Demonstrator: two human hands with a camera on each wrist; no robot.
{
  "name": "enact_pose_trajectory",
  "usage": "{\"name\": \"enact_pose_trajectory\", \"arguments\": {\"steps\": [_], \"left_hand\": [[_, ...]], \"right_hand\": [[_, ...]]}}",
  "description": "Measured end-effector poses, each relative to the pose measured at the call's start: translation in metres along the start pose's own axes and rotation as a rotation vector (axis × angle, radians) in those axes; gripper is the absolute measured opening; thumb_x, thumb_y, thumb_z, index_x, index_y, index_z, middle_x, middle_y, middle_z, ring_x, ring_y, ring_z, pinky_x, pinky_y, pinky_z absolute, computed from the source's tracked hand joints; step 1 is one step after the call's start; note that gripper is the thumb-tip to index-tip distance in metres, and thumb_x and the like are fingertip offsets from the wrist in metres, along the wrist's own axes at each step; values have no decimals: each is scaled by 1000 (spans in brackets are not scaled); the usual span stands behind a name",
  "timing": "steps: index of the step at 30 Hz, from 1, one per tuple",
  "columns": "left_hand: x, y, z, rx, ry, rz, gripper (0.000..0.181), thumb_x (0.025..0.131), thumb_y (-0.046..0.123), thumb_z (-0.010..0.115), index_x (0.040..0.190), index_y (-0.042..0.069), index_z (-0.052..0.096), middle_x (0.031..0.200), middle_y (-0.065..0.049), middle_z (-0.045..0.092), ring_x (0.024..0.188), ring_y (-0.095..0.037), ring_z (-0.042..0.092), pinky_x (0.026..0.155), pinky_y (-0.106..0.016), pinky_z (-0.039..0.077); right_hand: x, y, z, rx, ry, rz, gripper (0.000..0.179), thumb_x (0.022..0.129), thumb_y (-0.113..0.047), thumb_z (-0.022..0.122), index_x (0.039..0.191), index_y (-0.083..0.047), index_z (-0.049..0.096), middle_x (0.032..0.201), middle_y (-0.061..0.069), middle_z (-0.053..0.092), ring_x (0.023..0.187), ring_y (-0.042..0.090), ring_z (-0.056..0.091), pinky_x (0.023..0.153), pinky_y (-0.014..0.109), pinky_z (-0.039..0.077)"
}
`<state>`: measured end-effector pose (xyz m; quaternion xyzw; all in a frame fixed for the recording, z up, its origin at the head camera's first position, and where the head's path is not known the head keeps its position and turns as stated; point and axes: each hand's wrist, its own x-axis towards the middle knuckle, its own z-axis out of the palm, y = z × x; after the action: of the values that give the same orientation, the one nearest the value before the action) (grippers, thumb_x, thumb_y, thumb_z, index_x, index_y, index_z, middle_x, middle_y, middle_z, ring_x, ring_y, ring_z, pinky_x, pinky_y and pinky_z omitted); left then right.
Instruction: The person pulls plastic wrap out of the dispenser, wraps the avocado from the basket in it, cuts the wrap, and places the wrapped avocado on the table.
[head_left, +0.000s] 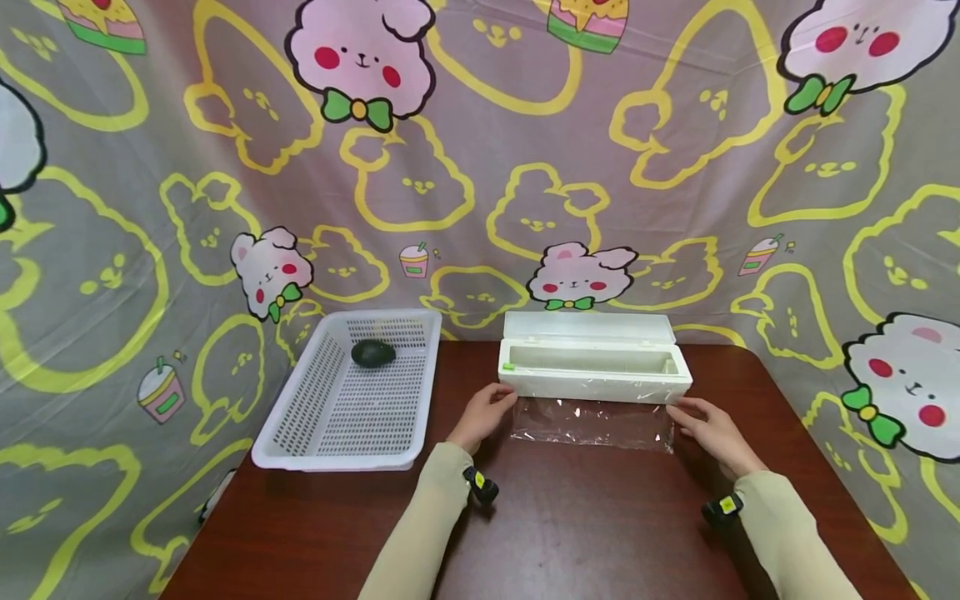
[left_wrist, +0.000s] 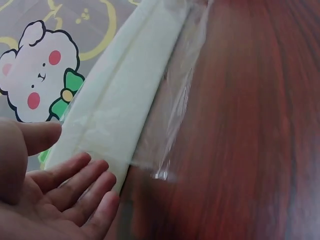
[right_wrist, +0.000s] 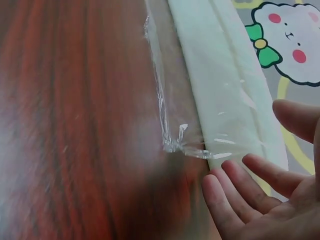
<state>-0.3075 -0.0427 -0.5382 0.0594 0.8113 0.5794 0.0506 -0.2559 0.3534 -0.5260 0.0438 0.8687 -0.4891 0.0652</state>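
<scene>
A long white cling film box (head_left: 600,387) stands at the back of the table with its lid (head_left: 588,327) raised. From its front edge a strip of clear plastic film (head_left: 577,423) hangs down and spreads toward the near side, its edge crinkled. My left hand (head_left: 483,414) is at the box's front left corner, fingers relaxed and parted from the thumb in the left wrist view. At the front right corner is my right hand (head_left: 716,435), its fingertips (right_wrist: 227,172) close beside the film's corner and likewise loosely extended. Neither hand grips anything.
On the left stands a white perforated plastic basket (head_left: 422,392) with a dark green avocado-like fruit (head_left: 372,353) inside. A small green piece (head_left: 509,367) sits at the box's left front edge. A patterned cloth (head_left: 465,208) hangs behind the reddish-brown table (head_left: 570,533).
</scene>
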Motion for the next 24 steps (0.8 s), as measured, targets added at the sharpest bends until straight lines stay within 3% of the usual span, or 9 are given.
{"name": "enact_pose_trajectory", "arguments": {"steps": [2, 5, 9, 12, 16, 20, 24], "left_hand": [[3, 2, 3, -43, -3, -15, 33, 105, 27, 62, 129, 5, 67, 124, -14, 70, 117, -28, 65, 99, -45, 53], [8, 5, 9, -123, 2, -23, 33, 105, 27, 63, 126, 2, 69, 119, -17, 73, 113, -29, 68, 99, -44, 54], [14, 7, 17, -228, 21, -36, 30, 104, 26, 63, 119, 1, 72, 114, -20, 74, 105, -31, 71, 95, -42, 56], [17, 9, 21, -281, 48, -42, 29, 104, 25, 64, 116, 0, 74, 108, -20, 76, 98, -33, 74, 89, -41, 58], [22, 12, 26, -322, 73, -44, 27, 103, 21, 66, 112, -3, 74, 96, -16, 77, 92, -34, 76, 79, -36, 60], [24, 15, 29, -357, 70, -50, 24, 102, 16, 67, 111, -5, 72, 94, -16, 77, 78, -24, 75, 69, -26, 58], [26, 17, 31, -406, 71, -27, 22, 102, 11, 65, 111, -8, 70, 92, -16, 76, 70, -8, 67, 66, -20, 54]], "right_hand": [[5, -1, 1, 20, -2, 4, 75, 106, -48, 54, 153, 8, 38, 154, 31, 42, 128, 31, 58, 97, 32, 58], [11, -1, 3, 64, 9, 11, 75, 105, -50, 55, 152, 7, 41, 154, 29, 44, 117, 13, 62, 95, 24, 57], [19, -1, 6, 154, 33, 16, 73, 105, -49, 56, 147, 9, 45, 141, 20, 58, 101, -6, 61, 89, 17, 56], [23, -1, 8, 262, 41, 19, 70, 105, -46, 57, 143, 12, 45, 118, 4, 71, 94, -4, 66, 86, 18, 57], [28, -3, 10, 394, 32, 24, 66, 107, -40, 56, 142, 14, 43, 95, -10, 71, 88, 2, 72, 82, 21, 60], [30, -4, 12, 461, 45, 22, 61, 107, -34, 57, 142, 14, 47, 90, -8, 69, 82, 2, 71, 78, 22, 61], [31, -7, 12, 492, 85, 8, 43, 108, -31, 57, 127, 6, 62, 82, -9, 68, 74, 2, 67, 70, 20, 59]]}}
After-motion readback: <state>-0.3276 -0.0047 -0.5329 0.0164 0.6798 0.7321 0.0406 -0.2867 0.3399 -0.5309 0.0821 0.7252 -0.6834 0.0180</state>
